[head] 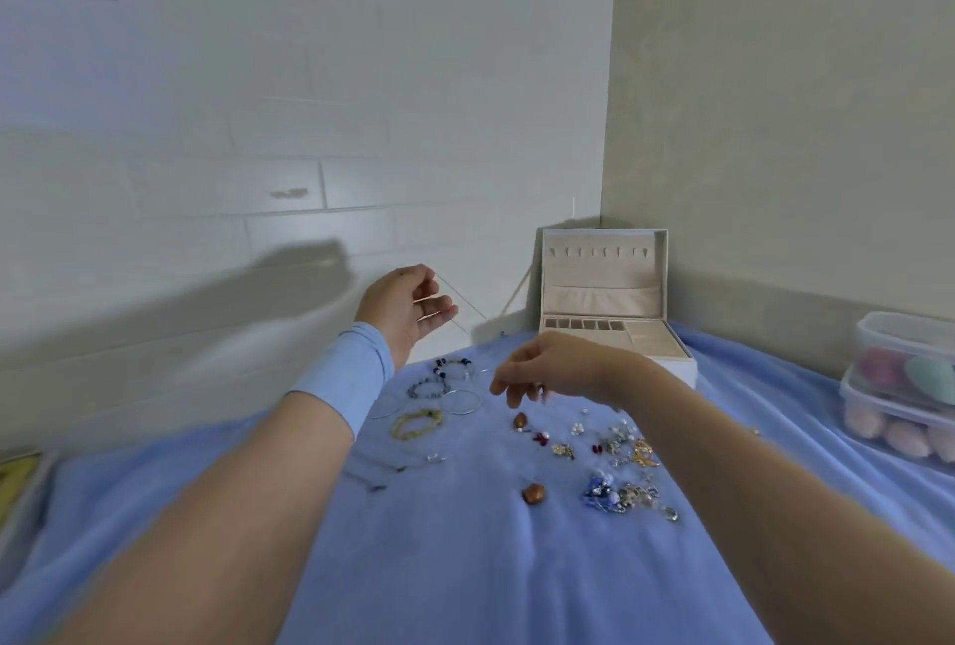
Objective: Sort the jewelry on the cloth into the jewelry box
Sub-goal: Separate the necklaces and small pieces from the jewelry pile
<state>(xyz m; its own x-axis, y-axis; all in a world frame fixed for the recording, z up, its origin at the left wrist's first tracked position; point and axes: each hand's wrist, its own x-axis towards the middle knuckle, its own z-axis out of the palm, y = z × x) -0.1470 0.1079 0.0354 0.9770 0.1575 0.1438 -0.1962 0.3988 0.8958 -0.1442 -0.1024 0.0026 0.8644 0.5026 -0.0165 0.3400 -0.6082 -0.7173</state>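
A beige jewelry box [666, 360] stands open at the far right of the blue cloth [465, 567], its lid upright with hooks. Bracelets [439, 386], a yellow bracelet [416, 423], thin chains [393, 463], amber stones [533, 493] and a heap of earrings and brooches [620, 469] lie on the cloth. My left hand [408, 306] is raised above the bracelets, fingers curled round a thin necklace chain [462, 298] that runs down toward my right hand [548, 368]. The right hand hovers over the cloth, fingertips pointing down and pinching what looks like the chain's other end; motion blur hides the detail.
Two stacked clear plastic tubs [899, 386] with pastel items sit at the right edge. A yellowish tray [20, 484] lies at the left edge. White tiled walls close in behind and to the right of the box.
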